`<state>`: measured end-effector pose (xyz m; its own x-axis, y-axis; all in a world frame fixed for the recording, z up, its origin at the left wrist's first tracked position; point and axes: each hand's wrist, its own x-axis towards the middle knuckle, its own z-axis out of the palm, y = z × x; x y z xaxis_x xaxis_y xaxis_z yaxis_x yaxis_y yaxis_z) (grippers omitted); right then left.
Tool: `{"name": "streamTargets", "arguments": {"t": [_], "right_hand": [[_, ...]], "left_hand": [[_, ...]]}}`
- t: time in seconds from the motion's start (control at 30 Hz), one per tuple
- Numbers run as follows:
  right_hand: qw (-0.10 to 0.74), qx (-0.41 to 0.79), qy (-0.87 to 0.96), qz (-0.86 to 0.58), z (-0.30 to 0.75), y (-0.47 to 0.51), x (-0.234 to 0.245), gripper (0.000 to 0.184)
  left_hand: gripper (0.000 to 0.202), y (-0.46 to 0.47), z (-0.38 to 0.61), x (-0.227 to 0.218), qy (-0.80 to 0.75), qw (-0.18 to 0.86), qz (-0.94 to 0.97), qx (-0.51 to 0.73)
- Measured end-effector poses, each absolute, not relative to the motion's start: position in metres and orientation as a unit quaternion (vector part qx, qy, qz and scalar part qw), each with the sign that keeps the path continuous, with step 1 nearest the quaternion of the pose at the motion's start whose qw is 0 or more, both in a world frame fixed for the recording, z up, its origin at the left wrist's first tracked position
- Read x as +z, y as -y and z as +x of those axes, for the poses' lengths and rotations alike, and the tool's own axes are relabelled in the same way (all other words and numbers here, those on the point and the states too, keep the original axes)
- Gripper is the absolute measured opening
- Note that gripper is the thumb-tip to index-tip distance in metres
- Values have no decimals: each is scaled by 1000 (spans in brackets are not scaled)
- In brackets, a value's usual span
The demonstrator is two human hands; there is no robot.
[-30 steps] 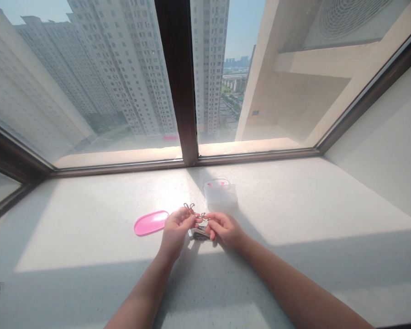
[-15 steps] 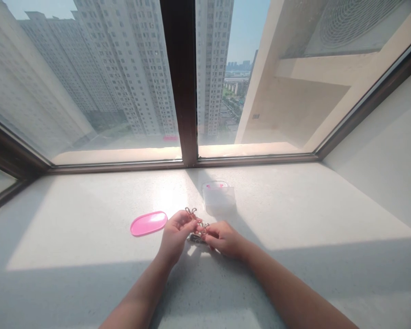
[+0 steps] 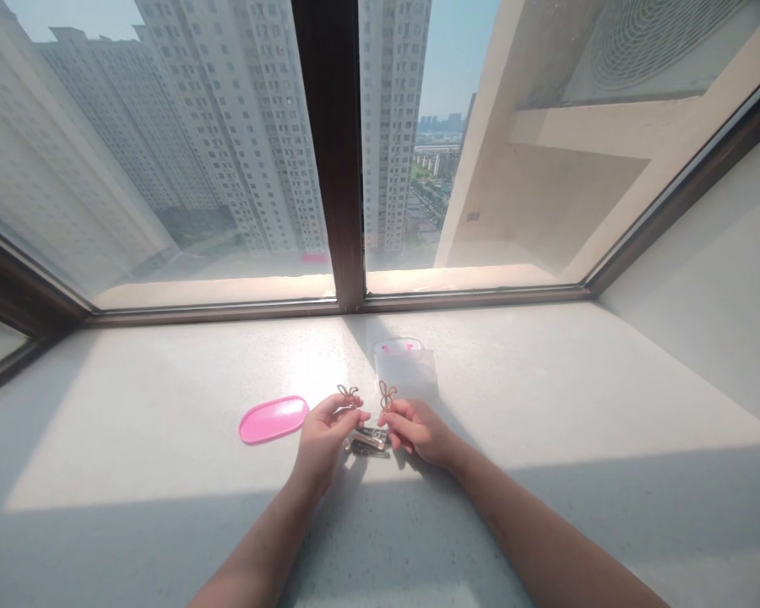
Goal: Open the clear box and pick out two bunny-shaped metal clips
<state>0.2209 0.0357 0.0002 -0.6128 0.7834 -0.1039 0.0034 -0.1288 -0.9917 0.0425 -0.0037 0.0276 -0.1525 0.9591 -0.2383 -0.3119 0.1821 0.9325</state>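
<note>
Head view, sole camera. Left hand (image 3: 325, 432) pinches one rabbit-shaped wire clip (image 3: 348, 394) between thumb and fingertips, other fingers curled. Right hand (image 3: 416, 427) pinches a second rabbit-shaped clip (image 3: 387, 393) the same way, ears upward. The two clips are held apart, just above the white sill (image 3: 545, 397). Between and slightly below the hands lies a small heap of further metal clips (image 3: 368, 441) on the sill.

Judgement: clips are being separated one from another; any further handling calls for a fine fingertip grip, as the wire pieces are thin and appear prone to tangling.

Surroundings: a clear plastic box (image 3: 405, 370) stands just behind the hands, open; its pink lid (image 3: 274, 419) lies flat to the left, apart from it. Strong sunlight glares on the sill and washes out detail around the heap. Nothing lies between hands and box.
</note>
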Motion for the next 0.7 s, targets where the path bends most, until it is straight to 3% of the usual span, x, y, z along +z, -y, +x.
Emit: {"name": "streamTargets", "arguments": {"t": [0.7], "right_hand": [[275,662,604,-347,220,-36,1,26]], "left_hand": [[22,6,43,24,-506,587,396,493]]}}
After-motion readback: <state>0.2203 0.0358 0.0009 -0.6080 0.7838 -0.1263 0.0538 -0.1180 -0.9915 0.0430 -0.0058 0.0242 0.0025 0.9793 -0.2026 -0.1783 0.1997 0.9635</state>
